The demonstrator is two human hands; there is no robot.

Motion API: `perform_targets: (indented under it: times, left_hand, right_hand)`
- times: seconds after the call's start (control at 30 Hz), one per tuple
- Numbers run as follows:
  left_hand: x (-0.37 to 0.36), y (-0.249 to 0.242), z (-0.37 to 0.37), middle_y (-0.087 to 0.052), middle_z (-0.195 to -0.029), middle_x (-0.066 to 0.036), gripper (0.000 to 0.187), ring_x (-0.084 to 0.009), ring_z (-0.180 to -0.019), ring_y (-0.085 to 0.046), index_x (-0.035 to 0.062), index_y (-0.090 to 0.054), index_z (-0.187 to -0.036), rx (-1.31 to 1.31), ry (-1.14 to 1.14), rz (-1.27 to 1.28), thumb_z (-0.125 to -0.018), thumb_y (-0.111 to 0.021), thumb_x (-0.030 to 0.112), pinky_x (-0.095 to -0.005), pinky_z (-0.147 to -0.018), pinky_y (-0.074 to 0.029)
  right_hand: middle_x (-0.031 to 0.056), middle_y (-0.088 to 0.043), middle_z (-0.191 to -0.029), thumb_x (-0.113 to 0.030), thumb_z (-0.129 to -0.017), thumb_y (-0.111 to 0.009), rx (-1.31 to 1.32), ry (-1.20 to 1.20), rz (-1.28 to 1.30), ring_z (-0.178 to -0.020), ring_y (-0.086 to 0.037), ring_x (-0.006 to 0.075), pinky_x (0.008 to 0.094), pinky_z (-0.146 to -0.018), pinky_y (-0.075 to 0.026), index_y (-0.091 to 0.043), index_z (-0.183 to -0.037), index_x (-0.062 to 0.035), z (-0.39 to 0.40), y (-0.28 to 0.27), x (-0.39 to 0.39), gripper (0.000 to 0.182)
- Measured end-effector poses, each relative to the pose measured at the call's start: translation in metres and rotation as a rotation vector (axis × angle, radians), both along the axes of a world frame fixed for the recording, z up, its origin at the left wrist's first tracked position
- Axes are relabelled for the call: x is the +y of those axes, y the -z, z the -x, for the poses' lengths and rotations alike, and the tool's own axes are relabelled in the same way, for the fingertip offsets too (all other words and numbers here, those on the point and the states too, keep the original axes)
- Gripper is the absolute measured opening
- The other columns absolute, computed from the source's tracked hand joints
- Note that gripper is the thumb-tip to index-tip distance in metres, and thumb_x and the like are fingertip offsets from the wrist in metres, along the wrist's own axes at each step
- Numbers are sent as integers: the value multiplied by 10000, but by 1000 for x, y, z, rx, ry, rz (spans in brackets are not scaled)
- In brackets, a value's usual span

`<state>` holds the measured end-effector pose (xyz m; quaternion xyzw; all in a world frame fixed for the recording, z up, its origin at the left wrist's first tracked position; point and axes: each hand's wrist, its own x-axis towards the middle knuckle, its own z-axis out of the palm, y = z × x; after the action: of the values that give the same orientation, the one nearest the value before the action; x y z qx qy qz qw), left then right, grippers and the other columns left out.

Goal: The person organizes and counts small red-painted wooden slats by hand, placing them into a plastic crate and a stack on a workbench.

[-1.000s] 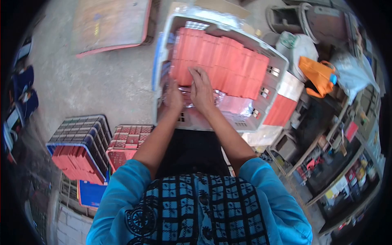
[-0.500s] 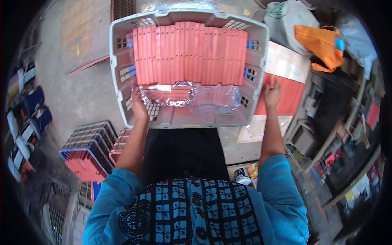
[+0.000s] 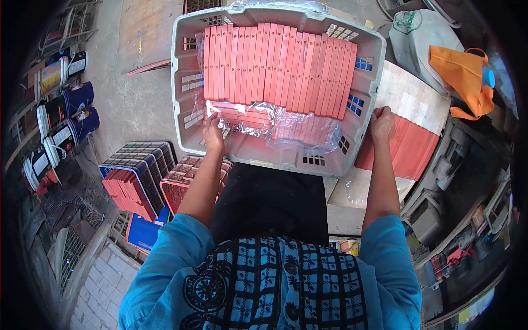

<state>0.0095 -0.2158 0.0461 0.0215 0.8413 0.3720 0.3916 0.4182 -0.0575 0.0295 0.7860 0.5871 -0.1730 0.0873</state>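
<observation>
A grey plastic crate point(image 3: 256, 163) holds a long row of pink-red strips with small holes point(image 3: 280, 69). Below the row, inside the crate, lie more red strips in clear plastic point(image 3: 308, 127). My left hand point(image 3: 213, 133) is inside the crate at its left, fingers slightly apart by the left end of the plastic. Just outside the crate's right wall, my right hand point(image 3: 383, 125) has its fingers curled together, with a bit of red at the fingertips that I cannot make out. Flat red strips point(image 3: 404, 146) lie side by side on a pale board beneath it.
Blue and red baskets point(image 3: 157, 159) with red pieces point(image 3: 127, 192) stand at the lower left. Several paint buckets point(image 3: 82, 96) line the far left. A white container point(image 3: 423, 44) and an orange bag point(image 3: 459, 77) are at the upper right. Shelving with clutter runs along the right.
The crate and surroundings sit further right in view. My left hand has moved inward to the plastic's left end. My right hand's fingers, spread before, are now curled together near the crate wall.
</observation>
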Motion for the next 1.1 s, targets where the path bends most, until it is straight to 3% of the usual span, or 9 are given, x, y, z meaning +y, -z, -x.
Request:
perform_targets:
  times: [0.17, 0.3, 0.37, 0.47, 0.57, 0.67, 0.73, 0.8, 1.1]
  left_hand:
    - [-7, 10, 1, -568, -1126, -101, 444, -181, -1004, -500, -6, -524, -1199, -5, 11, -31, -793, -492, 170, -270, -837, -374]
    - [0, -12, -8, -566, -1069, -71, 398, -157, -935, -495, -2, -544, -1160, -74, -48, -93, -789, -501, 133, -262, -828, -375]
    - [2, -23, -13, -537, -1126, -57, 394, -162, -1025, -492, 44, -528, -1166, -216, -23, -106, -791, -481, 155, -319, -855, -391]
    - [19, -71, -35, -515, -1179, -66, 450, -189, -1058, -494, 67, -492, -1209, -596, 42, -202, -795, -476, 242, -360, -874, -379]
    - [42, -112, -47, -474, -1245, -109, 501, -245, -1101, -481, 73, -432, -1251, -1051, -74, -387, -801, -465, 292, -440, -926, -370]
    - [65, -128, -33, -516, -1182, -144, 434, -279, -1036, -526, 55, -441, -1214, -1380, -303, -600, -817, -449, 230, -457, -895, -415]
    - [72, -115, -14, -555, -1100, -153, 375, -276, -966, -560, 43, -455, -1174, -1250, -322, -572, -819, -440, 163, -430, -843, -454]
    - [78, -108, 10, -607, -953, -160, 323, -247, -854, -596, 21, -471, -1124, -1116, -338, -508, -804, -434, 48, -364, -773, -498]
    - [77, -78, 63, -600, -974, -118, 351, -188, -829, -583, 15, -468, -1135, -975, -12, -371, -787, -434, 50, -326, -755, -495]
  right_hand:
    - [181, -621, -958, -128, -737, -654, 95, -120, -21, -883, -607, 298, 391, -766, -470, -567, -1045, -34, -30, -52, -3, 333]
    - [138, -624, -958, -64, -756, -647, 224, -8, -137, -850, -609, 204, 301, -755, -477, -562, -1073, 16, -31, -198, -5, 338]
    - [118, -602, -983, -24, -781, -623, 634, 128, -323, -864, -589, 169, 276, -758, -476, -556, -1069, 29, -29, -252, -15, 300]
    - [137, -579, -1013, 53, -752, -625, 779, 177, -510, -911, -579, 184, 299, -800, -483, -544, -1078, 24, 34, -302, -28, 337]
    - [121, -575, -1025, 86, -707, -646, 913, -6, -609, -901, -573, 177, 293, -782, -485, -543, -1040, -7, 109, -263, -47, 360]
    - [115, -554, -1003, 60, -710, -652, 1212, 102, -468, -937, -539, 192, 300, -782, -467, -527, -995, -18, 187, -205, -91, 321]
    - [122, -555, -991, 16, -730, -651, 928, -300, -360, -962, -553, 214, 289, -772, -479, -535, -981, 4, 218, -188, -106, 276]
    - [122, -565, -995, -14, -736, -662, 1151, 25, -53, -965, -572, 217, 287, -755, -491, -535, -1046, 13, 259, -188, -118, 336]
    - [123, -563, -1072, -47, -794, -626, 1292, 102, 407, -930, -572, 156, 284, -778, -473, -435, -1236, 29, 344, -100, -104, 487]
